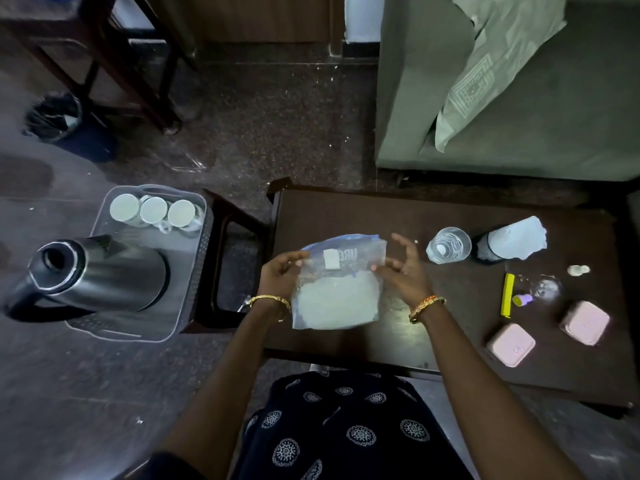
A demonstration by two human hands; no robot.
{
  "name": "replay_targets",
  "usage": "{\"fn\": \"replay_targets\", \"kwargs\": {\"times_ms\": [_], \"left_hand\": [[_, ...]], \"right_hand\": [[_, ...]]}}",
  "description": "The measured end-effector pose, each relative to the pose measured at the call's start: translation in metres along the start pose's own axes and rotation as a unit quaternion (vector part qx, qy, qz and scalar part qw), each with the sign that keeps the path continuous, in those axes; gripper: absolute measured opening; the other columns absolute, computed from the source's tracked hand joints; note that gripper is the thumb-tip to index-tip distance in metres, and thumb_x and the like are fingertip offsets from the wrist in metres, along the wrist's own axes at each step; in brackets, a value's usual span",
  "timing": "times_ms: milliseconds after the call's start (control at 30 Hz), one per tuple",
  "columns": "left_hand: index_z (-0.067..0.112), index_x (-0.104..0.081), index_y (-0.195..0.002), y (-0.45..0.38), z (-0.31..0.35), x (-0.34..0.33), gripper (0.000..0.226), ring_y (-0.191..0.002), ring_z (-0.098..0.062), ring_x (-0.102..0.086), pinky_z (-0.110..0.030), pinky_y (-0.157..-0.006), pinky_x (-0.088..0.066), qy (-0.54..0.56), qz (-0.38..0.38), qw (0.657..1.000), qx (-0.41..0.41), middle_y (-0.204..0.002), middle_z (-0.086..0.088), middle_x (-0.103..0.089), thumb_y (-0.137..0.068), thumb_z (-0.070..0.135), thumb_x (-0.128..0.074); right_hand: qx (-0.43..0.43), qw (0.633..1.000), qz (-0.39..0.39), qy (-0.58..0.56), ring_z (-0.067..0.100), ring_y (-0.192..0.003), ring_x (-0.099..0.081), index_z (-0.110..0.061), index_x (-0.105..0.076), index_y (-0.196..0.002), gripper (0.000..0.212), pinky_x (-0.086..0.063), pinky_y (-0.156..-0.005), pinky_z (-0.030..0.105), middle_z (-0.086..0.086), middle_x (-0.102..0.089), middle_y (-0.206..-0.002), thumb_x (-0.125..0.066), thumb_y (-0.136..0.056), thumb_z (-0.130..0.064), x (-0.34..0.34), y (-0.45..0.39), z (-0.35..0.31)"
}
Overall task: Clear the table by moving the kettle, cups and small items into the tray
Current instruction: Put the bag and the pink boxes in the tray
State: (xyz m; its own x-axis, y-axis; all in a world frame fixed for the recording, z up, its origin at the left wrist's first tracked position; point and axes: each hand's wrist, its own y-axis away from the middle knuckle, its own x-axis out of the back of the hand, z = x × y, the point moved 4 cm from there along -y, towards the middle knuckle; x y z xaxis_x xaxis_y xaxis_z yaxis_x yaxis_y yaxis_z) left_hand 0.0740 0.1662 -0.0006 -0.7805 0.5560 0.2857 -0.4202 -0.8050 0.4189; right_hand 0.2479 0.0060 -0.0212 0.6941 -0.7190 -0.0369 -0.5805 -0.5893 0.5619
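Head view: we pinch the bag (337,285) in our left hand (278,277), right hand (403,271) loose beside it, and should keep it upright toward the tray (194,244).

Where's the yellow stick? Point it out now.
In the head view, the yellow stick lies on the dark table's right part, right of the right hand, beside a small purple item.
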Motion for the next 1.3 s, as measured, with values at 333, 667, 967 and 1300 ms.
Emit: {"fn": "replay_targets", "kwargs": {"times_ms": [333,667,967,1300], "left_hand": [[-0.003,-0.051,-0.128,0.018,-0.012,0.016,0.068,-0.107,-0.021,-0.056,-0.033,-0.095,-0.047,0.027,-0.052,0.993,0.104,-0.130,-0.015,-0.057,-0.065,-0.006,-0.078],[0.005,-0.068,-0.108,0.019,-0.017,0.041,0.048,-0.097,-0.026,-0.058,-0.025,-0.081,-0.043,-0.319,-0.099,0.942,-0.037,-0.107,-0.013,-0.060,-0.065,0.022,-0.082],[0.010,-0.059,-0.106,0.009,-0.028,0.047,0.031,-0.097,-0.025,-0.063,-0.039,-0.083,-0.054,0.090,-0.079,0.979,0.165,-0.105,-0.008,-0.067,-0.079,0.021,-0.071],[0.013,-0.064,-0.090,-0.007,-0.039,0.084,0.023,-0.088,-0.023,-0.065,-0.033,-0.072,-0.055,0.111,-0.030,0.984,0.133,-0.101,-0.011,-0.068,-0.071,0.010,-0.078]], "right_hand": [[0.028,0.950,-0.075,0.302,0.013,-0.109,-0.042,-0.011,-0.038,-0.140,0.081,-0.035,-0.087,0.015,0.007,-0.043,-0.131,-0.079,-0.070,-0.008,-0.041,0.023,-0.002],[0.058,0.903,-0.076,0.419,0.025,-0.096,-0.053,0.000,-0.068,-0.106,0.028,-0.044,-0.092,0.034,0.008,-0.059,-0.092,-0.069,-0.081,-0.012,-0.052,0.010,-0.009],[0.008,0.996,0.023,0.089,0.012,-0.064,-0.054,-0.014,-0.061,-0.071,0.014,-0.044,-0.050,0.016,-0.009,-0.059,-0.065,-0.073,-0.079,-0.014,-0.057,0.014,-0.007],[-0.177,0.970,-0.162,-0.033,0.024,-0.092,-0.071,-0.015,-0.065,-0.110,0.055,-0.060,-0.062,0.038,0.006,-0.073,-0.106,-0.083,-0.059,-0.022,-0.108,0.002,0.008]]}}
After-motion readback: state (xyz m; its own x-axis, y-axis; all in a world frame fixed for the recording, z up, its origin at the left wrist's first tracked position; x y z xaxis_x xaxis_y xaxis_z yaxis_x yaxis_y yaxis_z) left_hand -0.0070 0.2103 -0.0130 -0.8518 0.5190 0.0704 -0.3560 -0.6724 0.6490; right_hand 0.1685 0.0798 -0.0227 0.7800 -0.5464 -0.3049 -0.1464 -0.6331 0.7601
